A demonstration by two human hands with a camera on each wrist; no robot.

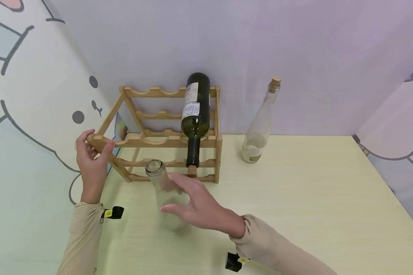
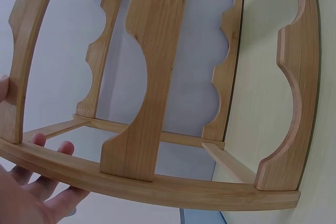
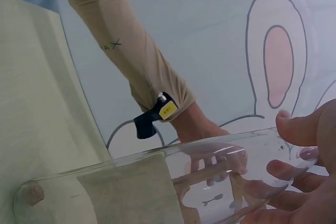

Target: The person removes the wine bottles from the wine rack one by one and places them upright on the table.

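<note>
My left hand (image 1: 93,162) grips the front upper left corner of a wooden wine rack (image 1: 151,142), thumb on the front rail and fingers round the side bar. In the left wrist view its fingers (image 2: 65,195) curl at that bar. With thumb and fingers on either side, my right hand (image 1: 203,204) holds a clear glass bottle (image 1: 157,179) in front of the rack. The bottle's mouth is uncorked, and it leans slightly left. The right wrist view shows a label (image 3: 131,190) and a cork piece (image 3: 34,193) at its bottom end.
A dark green wine bottle (image 1: 200,101) lies on the rack's top tier at the right, its corked neck toward me. To the right of the rack, a clear corked bottle (image 1: 258,133) stands on the pale table (image 1: 296,206). Walls (image 1: 313,57) rise behind and at both sides.
</note>
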